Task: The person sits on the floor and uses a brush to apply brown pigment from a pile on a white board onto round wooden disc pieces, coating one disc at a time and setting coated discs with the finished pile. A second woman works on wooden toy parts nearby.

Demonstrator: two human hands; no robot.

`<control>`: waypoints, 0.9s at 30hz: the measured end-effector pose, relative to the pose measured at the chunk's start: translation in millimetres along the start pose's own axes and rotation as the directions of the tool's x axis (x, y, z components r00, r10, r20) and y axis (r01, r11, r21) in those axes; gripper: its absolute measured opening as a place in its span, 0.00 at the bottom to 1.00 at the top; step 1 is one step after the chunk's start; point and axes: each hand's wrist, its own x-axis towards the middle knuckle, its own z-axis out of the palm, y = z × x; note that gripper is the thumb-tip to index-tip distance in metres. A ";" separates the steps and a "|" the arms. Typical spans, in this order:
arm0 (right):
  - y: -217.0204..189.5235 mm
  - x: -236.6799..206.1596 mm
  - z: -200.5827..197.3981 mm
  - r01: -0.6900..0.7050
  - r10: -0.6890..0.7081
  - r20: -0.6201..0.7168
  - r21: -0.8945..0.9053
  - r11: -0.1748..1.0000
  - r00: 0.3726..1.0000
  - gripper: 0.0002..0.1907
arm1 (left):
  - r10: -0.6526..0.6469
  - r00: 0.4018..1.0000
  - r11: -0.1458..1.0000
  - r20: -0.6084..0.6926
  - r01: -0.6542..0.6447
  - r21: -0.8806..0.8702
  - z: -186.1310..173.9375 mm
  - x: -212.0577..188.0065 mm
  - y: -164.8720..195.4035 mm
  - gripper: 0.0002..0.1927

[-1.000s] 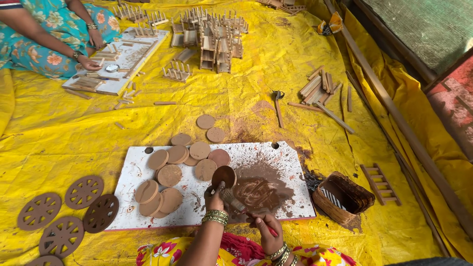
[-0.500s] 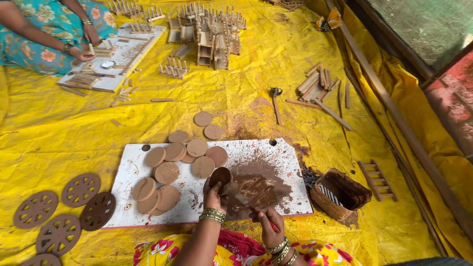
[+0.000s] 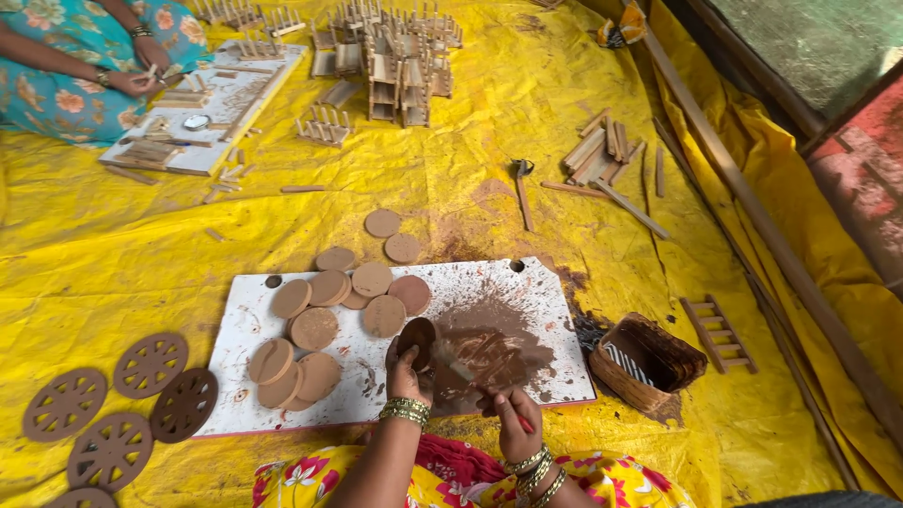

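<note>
Yellow plastic sheet (image 3: pixel 489 188): spread under all of it, so spilled brown paint lands there.
White rectangular board (image 3: pixel 555 310): flat across my lap's front; it bears the wet brown patch where I load the brush.
Pale round wooden discs (image 3: pixel 315 329): heaped on the board's left, near my left hand.
Brown spoked wheels (image 3: pixel 150 362): laid singly on the sheet, apart, likely to dry.
Left hand (image 3: pixel 406 372): fingers pinch the small dark-painted wooden disc (image 3: pixel 418 336), tilted up over the board.
Right hand (image 3: pixel 515 425): closed around the red-handled paintbrush (image 3: pixel 480 381), bristles at the disc.
</note>
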 end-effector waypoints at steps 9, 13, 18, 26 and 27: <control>-7.3 21.0 -25.5 0.157 -0.149 -0.194 0.026 0.987 0.970 0.12 | -0.005 1.000 0.998 0.014 0.005 0.062 -5.0 2.8 -10.8 0.28; -7.5 16.2 -18.6 0.017 -0.017 -0.146 -0.005 1.000 0.989 0.12 | -0.009 0.997 0.997 0.070 0.003 0.079 -6.2 3.2 -15.4 0.28; 6.2 -8.7 5.5 0.010 -0.009 0.020 -0.054 0.998 1.000 0.11 | 0.063 0.989 0.998 -0.136 -0.062 0.007 -6.7 8.2 -5.4 0.31; -4.9 22.3 -23.3 0.078 -0.077 -0.157 0.003 0.997 0.985 0.13 | 0.079 0.993 0.989 -0.087 -0.067 0.135 -1.0 2.8 -9.8 0.34; -7.7 27.9 -27.5 0.053 -0.040 -0.202 0.059 0.997 0.978 0.13 | 0.034 0.996 0.987 -0.088 -0.020 0.158 -0.5 1.7 -11.6 0.34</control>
